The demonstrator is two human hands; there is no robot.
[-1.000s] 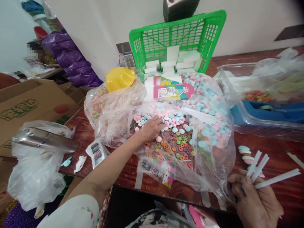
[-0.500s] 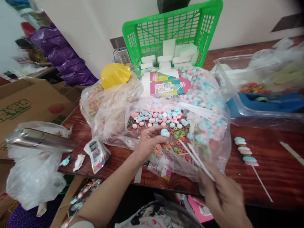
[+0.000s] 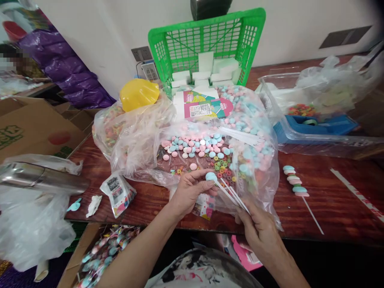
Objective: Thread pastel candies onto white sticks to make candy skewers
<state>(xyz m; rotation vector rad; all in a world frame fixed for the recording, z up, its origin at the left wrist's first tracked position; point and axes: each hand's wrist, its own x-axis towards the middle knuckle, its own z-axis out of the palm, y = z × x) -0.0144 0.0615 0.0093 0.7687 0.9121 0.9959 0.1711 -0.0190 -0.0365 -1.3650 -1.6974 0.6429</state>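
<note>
Between the thumb and fingers of my left hand (image 3: 192,190) is a light blue candy (image 3: 211,176). My right hand (image 3: 259,224) grips several thin white sticks (image 3: 232,196); the tip of one reaches the blue candy. Beyond my hands, pink, blue and white candies (image 3: 193,146) lie spread on a clear plastic bag. Coloured ring-shaped pieces (image 3: 222,164) lie just past my fingertips. A printed packet (image 3: 205,206) is partly hidden below my left hand. To the right, a candy skewer (image 3: 295,182) with stacked pieces lies on the table.
A green crate (image 3: 207,36) with white boxes stands at the back. At right is a clear tub (image 3: 318,146) with a blue tape dispenser (image 3: 318,125). A metal flask (image 3: 42,178), printed bags (image 3: 118,194) and a yellow bowl-like piece (image 3: 139,95) are at left.
My right hand has moved left and up, bringing the sticks to the blue candy. My left hand still holds that candy. The view has shifted a little to the right.
</note>
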